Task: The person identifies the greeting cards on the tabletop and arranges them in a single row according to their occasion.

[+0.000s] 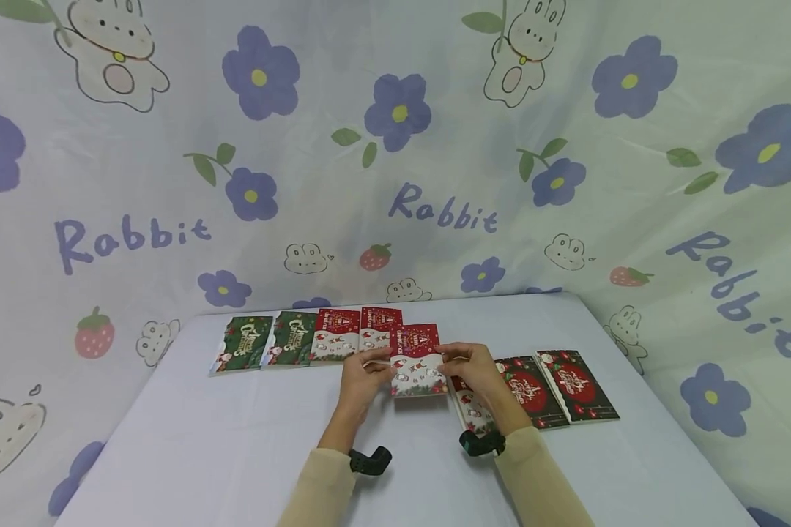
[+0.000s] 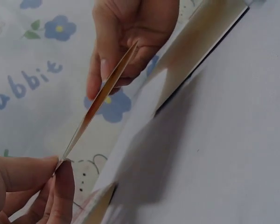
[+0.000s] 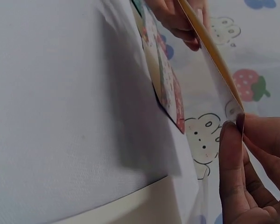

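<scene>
A red-and-white Christmas card [image 1: 419, 360] is held up above the table between both hands. My left hand [image 1: 364, 382] pinches its left edge between thumb and fingers. On the opposite edge, my right hand [image 1: 477, 372] has the same kind of pinch. Seen edge-on in the left wrist view, the card [image 2: 100, 100] bows open slightly between its folds. Another red-and-white card [image 1: 472, 413] lies under the right hand, partly hidden by it. Just behind the held card, a matching red-and-white card [image 1: 377, 328] lies on the table.
Two green cards [image 1: 240, 344] and another red-and-white card [image 1: 335, 334] continue the back row to the left. Two black cards with red circles [image 1: 578, 386] lie at the right on the white table [image 1: 237, 454]. A rabbit-print curtain [image 1: 343, 183] hangs behind.
</scene>
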Tool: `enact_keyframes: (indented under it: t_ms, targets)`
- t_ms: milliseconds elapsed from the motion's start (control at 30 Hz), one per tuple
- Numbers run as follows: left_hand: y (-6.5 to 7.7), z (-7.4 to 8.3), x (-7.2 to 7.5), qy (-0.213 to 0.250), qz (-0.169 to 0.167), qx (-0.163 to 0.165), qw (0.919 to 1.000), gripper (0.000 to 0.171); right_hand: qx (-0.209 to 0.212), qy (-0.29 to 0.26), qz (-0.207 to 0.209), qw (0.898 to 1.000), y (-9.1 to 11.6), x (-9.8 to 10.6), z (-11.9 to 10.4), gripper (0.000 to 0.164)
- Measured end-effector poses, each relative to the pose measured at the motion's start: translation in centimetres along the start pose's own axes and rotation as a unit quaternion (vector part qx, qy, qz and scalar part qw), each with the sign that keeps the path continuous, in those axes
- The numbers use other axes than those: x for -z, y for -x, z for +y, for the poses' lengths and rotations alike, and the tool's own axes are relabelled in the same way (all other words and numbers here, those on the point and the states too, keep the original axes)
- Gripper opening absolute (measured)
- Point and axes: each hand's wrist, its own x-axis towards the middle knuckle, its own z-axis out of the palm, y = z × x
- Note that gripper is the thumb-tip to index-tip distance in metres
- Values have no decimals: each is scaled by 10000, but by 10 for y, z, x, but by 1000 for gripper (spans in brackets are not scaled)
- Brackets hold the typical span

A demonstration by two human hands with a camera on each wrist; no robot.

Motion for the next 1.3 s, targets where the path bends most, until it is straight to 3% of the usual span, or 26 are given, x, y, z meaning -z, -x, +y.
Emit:
enact_keyframes:
  t_ms: [233,500,1300]
  targets:
    - [-3,3,-9,-292,227,-59,9993,34,-30,150,331,9993,-5,2,2,36]
    - [-16,8,-18,-775,318,-152,9964,26,-132,348,666,9971,-9,5,-7,32]
    - [-70,15,-40,-1824,677,-419,9800,17,-145,1073,786,9910,-60,17,-25,35]
